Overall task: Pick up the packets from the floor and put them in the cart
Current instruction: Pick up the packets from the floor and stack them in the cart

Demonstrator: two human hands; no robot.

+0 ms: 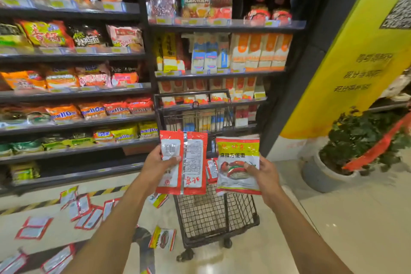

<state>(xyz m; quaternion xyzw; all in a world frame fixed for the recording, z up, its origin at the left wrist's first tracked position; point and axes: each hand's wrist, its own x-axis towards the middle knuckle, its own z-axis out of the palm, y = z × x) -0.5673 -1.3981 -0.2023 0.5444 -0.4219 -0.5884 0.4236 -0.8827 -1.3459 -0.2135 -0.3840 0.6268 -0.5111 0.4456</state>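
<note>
My left hand [155, 164] pinches one red packet [193, 162] and my right hand [264, 173] grips one yellow-topped packet [239, 147], both over the cart [213, 213] at 12 o'clock, with roughly nine loose packets [33, 228] on the floor [333, 229] at 8 o'clock.

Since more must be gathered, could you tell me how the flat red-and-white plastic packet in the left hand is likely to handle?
The flat red-and-white plastic packet is probably light: the left hand pinches it upright by one edge. It stands unbent, so it seems fairly stiff. Its glossy film may be slippery.
</note>
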